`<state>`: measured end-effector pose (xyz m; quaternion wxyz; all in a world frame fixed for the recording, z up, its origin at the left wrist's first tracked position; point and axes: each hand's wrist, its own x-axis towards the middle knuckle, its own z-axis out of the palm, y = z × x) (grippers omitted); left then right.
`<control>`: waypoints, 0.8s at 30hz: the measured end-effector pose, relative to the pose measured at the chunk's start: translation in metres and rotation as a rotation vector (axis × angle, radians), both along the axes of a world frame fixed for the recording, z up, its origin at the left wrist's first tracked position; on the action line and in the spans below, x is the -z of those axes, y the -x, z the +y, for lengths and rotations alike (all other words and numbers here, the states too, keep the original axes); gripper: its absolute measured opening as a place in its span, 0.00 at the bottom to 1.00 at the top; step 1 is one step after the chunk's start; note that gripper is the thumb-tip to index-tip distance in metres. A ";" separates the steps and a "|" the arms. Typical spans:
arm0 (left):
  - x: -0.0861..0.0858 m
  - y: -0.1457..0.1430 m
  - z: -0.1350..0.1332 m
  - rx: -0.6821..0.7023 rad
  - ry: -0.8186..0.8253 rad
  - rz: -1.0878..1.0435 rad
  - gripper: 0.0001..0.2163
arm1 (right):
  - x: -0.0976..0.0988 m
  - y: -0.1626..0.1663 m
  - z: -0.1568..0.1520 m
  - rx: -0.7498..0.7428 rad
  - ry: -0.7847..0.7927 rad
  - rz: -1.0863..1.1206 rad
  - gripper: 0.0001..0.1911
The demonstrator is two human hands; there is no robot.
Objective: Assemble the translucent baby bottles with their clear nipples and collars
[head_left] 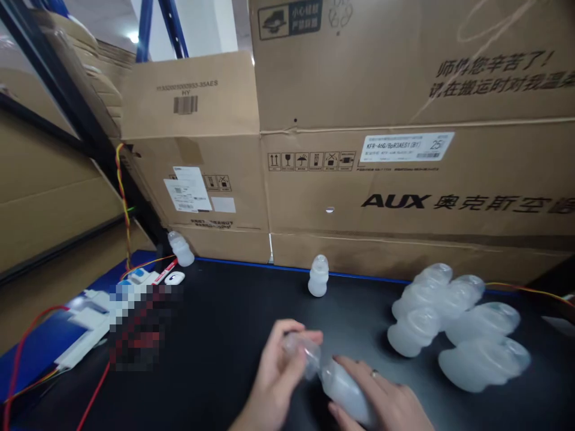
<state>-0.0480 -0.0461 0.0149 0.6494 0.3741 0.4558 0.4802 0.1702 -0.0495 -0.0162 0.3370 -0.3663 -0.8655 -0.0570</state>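
Both my hands hold one translucent white plastic bottle (335, 383) lying on its side low over the black table (224, 335). My left hand (274, 377) is closed around the bottle's neck end, fingers curled over its top. My right hand (386, 404), with a ring on one finger, wraps the bottle's wider body from below and behind. A pile of several similar bottles (453, 323) lies on its side to the right, close to my right hand. One small bottle (318, 276) stands upright ahead of my hands.
Another small bottle (180, 248) leans at the back left corner. White devices with red and yellow wires (112, 305) sit on the left, partly pixelated. Large cardboard boxes (404, 179) wall off the back; more boxes and a shelf frame stand to the left.
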 end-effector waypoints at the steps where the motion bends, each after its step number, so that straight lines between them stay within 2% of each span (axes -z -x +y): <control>1: -0.004 -0.009 -0.011 0.087 0.027 -0.018 0.33 | -0.005 0.008 0.002 -0.035 0.064 0.022 0.22; 4: -0.013 -0.021 -0.029 0.030 -0.033 0.013 0.30 | -0.018 0.018 0.003 -0.049 0.129 0.052 0.29; 9: -0.022 -0.023 -0.037 0.034 0.007 0.045 0.24 | -0.028 0.019 -0.009 0.039 -0.035 0.084 0.21; 10: -0.021 -0.023 -0.038 0.036 0.011 0.040 0.24 | -0.028 0.019 -0.012 0.051 -0.004 0.107 0.23; 11: -0.020 -0.023 -0.039 0.044 0.003 0.039 0.24 | -0.029 0.020 -0.015 0.056 0.097 0.150 0.27; 12: -0.019 -0.024 -0.039 0.063 -0.013 0.050 0.26 | -0.029 0.019 -0.017 0.044 0.298 0.229 0.33; 13: -0.017 -0.024 -0.039 0.089 -0.046 0.067 0.27 | -0.028 0.018 -0.018 0.006 0.564 0.337 0.41; 15: -0.017 -0.026 -0.038 0.167 -0.151 0.134 0.30 | -0.025 0.014 -0.017 -0.201 1.099 0.587 0.56; 16: -0.019 -0.028 -0.037 0.207 -0.227 0.180 0.29 | -0.022 0.011 -0.016 -0.343 1.295 0.695 0.61; 17: -0.022 -0.030 -0.037 0.242 -0.309 0.227 0.28 | -0.019 0.007 -0.014 -0.479 1.410 0.758 0.63; 19: -0.030 -0.035 -0.037 0.290 -0.474 0.332 0.25 | -0.009 -0.001 -0.011 -0.642 1.469 0.779 0.57; 20: -0.034 -0.037 -0.037 0.300 -0.537 0.384 0.26 | -0.004 -0.004 -0.010 -0.675 1.462 0.770 0.52; 21: -0.037 -0.038 -0.037 0.310 -0.576 0.426 0.28 | 0.002 -0.006 -0.010 -0.708 1.530 0.791 0.45; 23: -0.037 -0.035 -0.034 0.344 -0.582 0.535 0.35 | 0.011 -0.010 -0.009 -0.758 1.538 0.841 0.41; 24: -0.036 -0.031 -0.031 0.369 -0.545 0.606 0.37 | 0.015 -0.012 -0.008 -0.704 1.518 0.862 0.39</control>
